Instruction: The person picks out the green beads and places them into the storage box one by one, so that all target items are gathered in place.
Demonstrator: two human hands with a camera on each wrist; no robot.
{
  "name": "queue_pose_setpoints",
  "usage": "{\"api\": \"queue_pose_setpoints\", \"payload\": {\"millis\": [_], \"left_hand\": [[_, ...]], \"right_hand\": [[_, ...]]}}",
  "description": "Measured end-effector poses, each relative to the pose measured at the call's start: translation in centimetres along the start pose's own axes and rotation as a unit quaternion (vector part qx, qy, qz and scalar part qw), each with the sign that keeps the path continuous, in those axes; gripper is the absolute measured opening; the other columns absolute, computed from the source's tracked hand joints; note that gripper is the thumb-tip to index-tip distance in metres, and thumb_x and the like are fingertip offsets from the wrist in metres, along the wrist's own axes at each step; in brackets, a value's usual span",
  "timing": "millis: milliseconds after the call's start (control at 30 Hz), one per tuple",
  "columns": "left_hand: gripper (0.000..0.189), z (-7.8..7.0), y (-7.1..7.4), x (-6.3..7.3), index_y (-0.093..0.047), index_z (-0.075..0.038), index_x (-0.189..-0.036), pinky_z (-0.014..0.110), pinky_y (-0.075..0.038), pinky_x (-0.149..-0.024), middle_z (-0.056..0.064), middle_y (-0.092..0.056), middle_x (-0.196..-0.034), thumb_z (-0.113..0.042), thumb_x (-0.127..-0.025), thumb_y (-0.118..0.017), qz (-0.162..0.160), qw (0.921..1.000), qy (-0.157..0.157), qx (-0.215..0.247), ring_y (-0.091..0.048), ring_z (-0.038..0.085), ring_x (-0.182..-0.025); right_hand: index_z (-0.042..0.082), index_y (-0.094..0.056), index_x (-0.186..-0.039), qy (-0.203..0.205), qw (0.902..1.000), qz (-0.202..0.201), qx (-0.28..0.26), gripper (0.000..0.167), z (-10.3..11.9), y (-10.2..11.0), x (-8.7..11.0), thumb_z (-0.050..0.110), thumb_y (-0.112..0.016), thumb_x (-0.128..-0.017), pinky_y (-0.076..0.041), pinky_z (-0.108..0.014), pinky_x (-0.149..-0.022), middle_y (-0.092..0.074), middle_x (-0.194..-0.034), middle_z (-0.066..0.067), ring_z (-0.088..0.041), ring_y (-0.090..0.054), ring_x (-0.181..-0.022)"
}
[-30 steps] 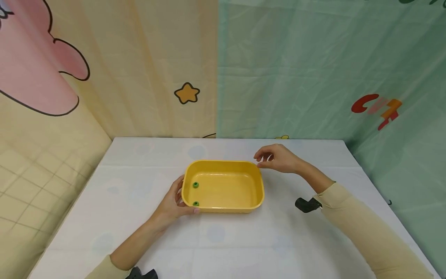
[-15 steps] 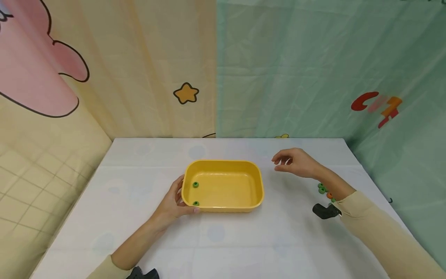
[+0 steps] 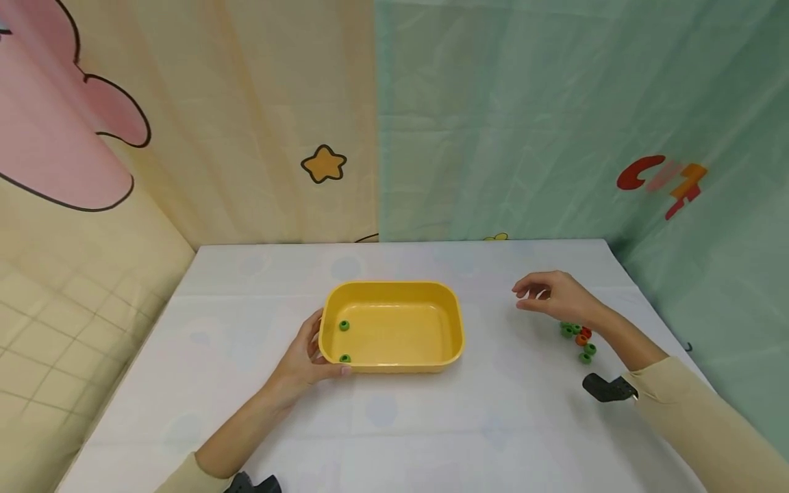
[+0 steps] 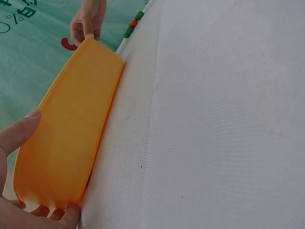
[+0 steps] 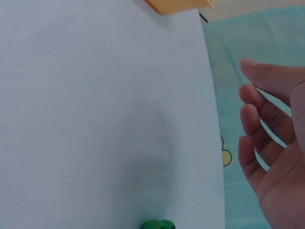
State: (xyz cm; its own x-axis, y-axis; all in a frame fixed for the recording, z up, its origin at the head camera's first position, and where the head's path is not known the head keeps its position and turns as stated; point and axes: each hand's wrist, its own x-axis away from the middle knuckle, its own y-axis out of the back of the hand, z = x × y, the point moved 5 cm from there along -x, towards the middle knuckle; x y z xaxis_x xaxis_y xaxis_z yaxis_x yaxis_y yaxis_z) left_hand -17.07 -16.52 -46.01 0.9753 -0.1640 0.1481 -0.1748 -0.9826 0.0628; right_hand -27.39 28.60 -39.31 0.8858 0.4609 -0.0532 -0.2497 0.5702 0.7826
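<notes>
A yellow plastic basin (image 3: 401, 332) sits on the white-covered table, with two small green beads (image 3: 344, 325) at its left end. My left hand (image 3: 303, 359) grips that end. In the left wrist view its thumb (image 4: 21, 131) lies on the basin's rim and the fingertips are against the end wall. Right of the basin my right hand (image 3: 557, 296) hovers above the table, fingers loosely curved. The right wrist view shows nothing between its fingers (image 5: 259, 124). Closest to it is a loose group of green, orange and red beads (image 3: 582, 339), partly behind the wrist.
The white tablecloth (image 3: 382, 438) covers the table up to its back edge. Printed curtains (image 3: 493, 137) hang behind and at both sides. Black wrist mounts (image 3: 609, 388) stick out from the sleeves, the right one close to the beads.
My right hand has moved right from beside the basin's far right corner, and the beads once hidden by its arm now show. The left hand stays on the basin.
</notes>
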Motion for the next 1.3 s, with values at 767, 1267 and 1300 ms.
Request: {"api": "queue_pose_setpoints", "payload": {"millis": [767,1267,1300], "left_hand": [[0.117,0.2,0.0,0.0,-0.017,-0.018,-0.165,0.039,-0.031,-0.120,0.007,-0.019,-0.169,-0.007,-0.077,-0.093,0.002,1.0000,0.001,0.005,-0.019,0.031,-0.155],[0.112,0.3,-0.2,-0.1,-0.017,-0.019,-0.164,0.037,-0.032,-0.119,0.005,-0.020,-0.168,-0.003,-0.080,-0.090,0.013,0.9998,-0.010,0.014,-0.021,0.029,-0.154],[0.112,0.3,-0.1,-0.1,-0.018,-0.019,-0.164,0.037,-0.032,-0.119,0.004,-0.020,-0.168,-0.003,-0.080,-0.090,0.012,0.9998,-0.012,0.013,-0.021,0.028,-0.154]], "right_hand": [[0.000,-0.071,-0.116,-0.084,0.9948,-0.042,-0.039,0.026,-6.8,1.4,8.5,0.018,-0.075,-0.097,-0.056,-0.024,-0.067,-0.070,-0.094,-0.005,-0.017,-0.065,-0.079],[-0.005,-0.070,-0.121,-0.124,0.9898,-0.061,-0.033,0.031,-11.2,1.4,13.5,0.014,-0.075,-0.097,-0.054,-0.019,-0.066,-0.073,-0.103,-0.002,-0.002,-0.062,-0.085],[-0.005,-0.070,-0.121,-0.124,0.9896,-0.064,-0.034,0.031,-11.6,1.3,13.6,0.014,-0.076,-0.096,-0.054,-0.019,-0.066,-0.072,-0.102,-0.002,-0.003,-0.062,-0.084]]}}
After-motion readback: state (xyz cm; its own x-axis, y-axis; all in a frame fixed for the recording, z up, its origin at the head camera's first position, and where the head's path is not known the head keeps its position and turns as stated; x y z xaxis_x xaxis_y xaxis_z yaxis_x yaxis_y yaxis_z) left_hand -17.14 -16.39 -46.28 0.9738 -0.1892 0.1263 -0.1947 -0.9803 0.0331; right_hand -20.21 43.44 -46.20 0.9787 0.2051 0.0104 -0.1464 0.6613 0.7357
